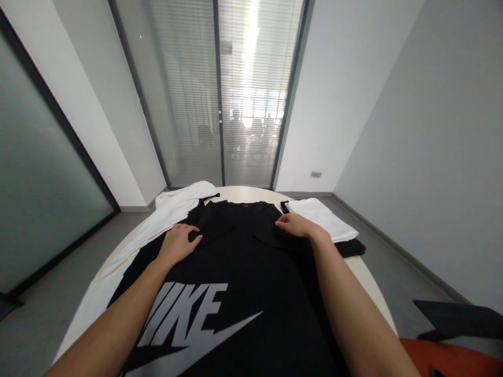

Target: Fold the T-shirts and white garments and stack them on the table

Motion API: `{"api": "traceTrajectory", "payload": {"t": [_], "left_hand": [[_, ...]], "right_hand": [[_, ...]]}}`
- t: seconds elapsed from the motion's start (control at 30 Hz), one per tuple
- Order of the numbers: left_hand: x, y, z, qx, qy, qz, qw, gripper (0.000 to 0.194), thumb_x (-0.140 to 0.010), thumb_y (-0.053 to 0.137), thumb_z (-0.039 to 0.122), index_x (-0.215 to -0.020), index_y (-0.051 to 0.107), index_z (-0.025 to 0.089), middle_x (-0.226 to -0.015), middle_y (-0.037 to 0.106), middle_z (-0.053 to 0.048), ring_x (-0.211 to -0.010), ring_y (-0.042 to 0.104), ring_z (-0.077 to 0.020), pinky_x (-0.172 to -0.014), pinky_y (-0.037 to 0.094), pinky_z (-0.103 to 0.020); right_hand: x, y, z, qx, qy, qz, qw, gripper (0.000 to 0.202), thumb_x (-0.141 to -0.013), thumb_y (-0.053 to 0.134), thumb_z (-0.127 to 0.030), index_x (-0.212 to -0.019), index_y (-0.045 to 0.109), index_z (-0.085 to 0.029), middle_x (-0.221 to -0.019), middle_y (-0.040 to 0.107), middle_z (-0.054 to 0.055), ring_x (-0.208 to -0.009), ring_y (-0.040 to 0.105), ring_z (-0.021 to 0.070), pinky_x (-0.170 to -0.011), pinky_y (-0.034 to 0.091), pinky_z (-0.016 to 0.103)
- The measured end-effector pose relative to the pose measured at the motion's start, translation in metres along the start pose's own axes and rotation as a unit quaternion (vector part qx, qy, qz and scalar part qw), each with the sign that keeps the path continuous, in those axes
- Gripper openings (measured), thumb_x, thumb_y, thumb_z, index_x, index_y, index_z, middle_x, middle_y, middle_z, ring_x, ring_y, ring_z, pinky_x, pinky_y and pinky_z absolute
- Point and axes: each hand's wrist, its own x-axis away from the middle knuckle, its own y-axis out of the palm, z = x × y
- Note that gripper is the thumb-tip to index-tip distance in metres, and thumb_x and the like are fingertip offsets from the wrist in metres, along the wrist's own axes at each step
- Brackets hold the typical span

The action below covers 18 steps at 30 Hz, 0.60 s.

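- fingers of the left hand [179, 244] curl loosely, thumb parted; the right hand's [295, 225] nearly meet; grip on cloth unclear.
- black short-sleeved fabric t-shirt [251, 262] lies spread beneath both, neck far.
- best to smooth both sleeves evenly before folding.

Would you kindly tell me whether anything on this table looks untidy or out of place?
Mostly the loose white garment along the left side of the table: it trails out rumpled, whereas the white cloth on the right lies neatly folded. No spill or damage shows.
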Motion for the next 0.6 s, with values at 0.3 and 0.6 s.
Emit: {"api": "traceTrajectory", "payload": {"t": [0.3,0.6], "left_hand": [[-0.001,0.001,-0.002,0.001,0.005,0.003,1.0,0.033,-0.09,0.054,0.043,-0.105,0.073,0.022,-0.112,0.071,-0.009,-0.111,0.06,-0.0298,-0.098,0.047,-0.042],[-0.005,0.008,-0.013,0.043,-0.011,0.021,0.999,0.031,-0.09,0.05,0.032,-0.106,0.074,0.02,-0.111,0.073,-0.009,-0.11,0.062,-0.0268,-0.101,0.047,-0.039]], "right_hand": [[-0.029,0.053,0.008,0.09,0.053,0.156,0.982,0.044,-0.099,0.044,-0.019,-0.14,0.052,-0.01,-0.135,0.061,0.018,-0.121,0.058,0.0267,-0.101,0.04,0.032],[-0.029,0.063,0.001,0.148,0.088,0.182,0.968,0.042,-0.096,0.036,-0.013,-0.13,0.06,-0.007,-0.133,0.059,0.022,-0.118,0.055,0.033,-0.094,0.043,0.039]]}}
